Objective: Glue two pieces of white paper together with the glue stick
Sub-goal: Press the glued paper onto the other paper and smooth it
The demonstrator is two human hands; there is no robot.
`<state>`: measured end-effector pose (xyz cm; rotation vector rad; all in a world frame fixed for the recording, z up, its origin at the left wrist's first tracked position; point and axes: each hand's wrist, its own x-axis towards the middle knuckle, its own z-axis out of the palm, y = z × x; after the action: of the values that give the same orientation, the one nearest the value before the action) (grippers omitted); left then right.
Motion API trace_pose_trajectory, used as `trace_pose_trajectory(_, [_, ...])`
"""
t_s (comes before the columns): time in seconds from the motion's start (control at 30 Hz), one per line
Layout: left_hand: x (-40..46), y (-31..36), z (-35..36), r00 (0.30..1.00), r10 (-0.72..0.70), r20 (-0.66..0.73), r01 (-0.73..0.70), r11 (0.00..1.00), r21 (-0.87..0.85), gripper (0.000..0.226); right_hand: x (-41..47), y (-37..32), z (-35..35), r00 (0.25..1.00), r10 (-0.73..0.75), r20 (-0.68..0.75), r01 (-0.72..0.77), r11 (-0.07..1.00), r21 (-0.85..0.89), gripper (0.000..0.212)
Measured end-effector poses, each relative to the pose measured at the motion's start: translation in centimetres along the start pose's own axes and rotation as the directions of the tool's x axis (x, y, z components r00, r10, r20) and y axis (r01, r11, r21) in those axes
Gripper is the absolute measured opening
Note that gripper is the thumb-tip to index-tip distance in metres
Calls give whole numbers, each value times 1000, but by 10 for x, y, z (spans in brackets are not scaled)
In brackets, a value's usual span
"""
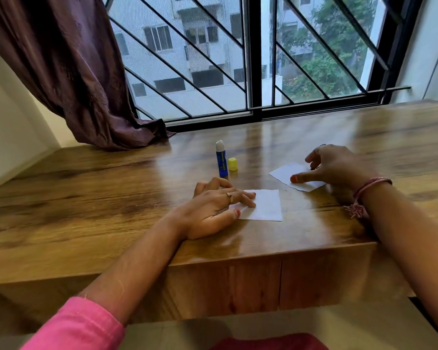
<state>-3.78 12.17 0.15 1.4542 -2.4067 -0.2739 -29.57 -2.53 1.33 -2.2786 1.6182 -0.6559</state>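
A white paper square lies flat near the table's front edge. My left hand rests on its left side, fingers spread and pressing it down. A second white paper lies to the right, slightly farther back. My right hand sits over its right part, thumb pressing on the sheet and fingers curled above it. Behind the first paper stands a blue glue stick, upright and uncapped, its white glue showing. Its yellow cap stands just to its right.
The wooden table runs to a barred window at the back. A purple curtain hangs at the back left, its hem lying on the tabletop. The table's front edge drops off just below my left wrist.
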Motion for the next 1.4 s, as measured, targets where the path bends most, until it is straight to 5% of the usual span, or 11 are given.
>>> trace_pose_trajectory(0.3, [3, -4, 2, 998, 51, 28, -51, 999, -18, 48, -1, 0, -3, 999, 49, 24, -52, 992, 114, 82])
trace_pose_trajectory(0.53, [6, -17, -2, 905, -172, -389, 75, 965, -252, 26, -2, 1, -4, 997, 30, 67, -41, 987, 157, 69])
trace_pose_trajectory(0.7, [8, -32, -8, 875, -380, -299, 257, 889, -379, 15, 1, 4, -7, 993, 31, 118, -57, 973, 222, 57])
trace_pose_trajectory(1.0, [5, -30, -9, 911, -355, -208, 272, 899, -344, 11, 6, 13, -11, 984, 140, 108, -174, 872, 457, 14])
trace_pose_trajectory(1.23, [5, -31, -11, 919, -368, -144, 288, 873, -394, 12, 2, 2, -15, 945, 141, 296, -320, 600, 733, 17])
trace_pose_trajectory(1.4, [5, -32, -12, 922, -370, -110, 297, 862, -410, 13, -6, -11, -12, 937, 32, 347, -311, 525, 792, 20])
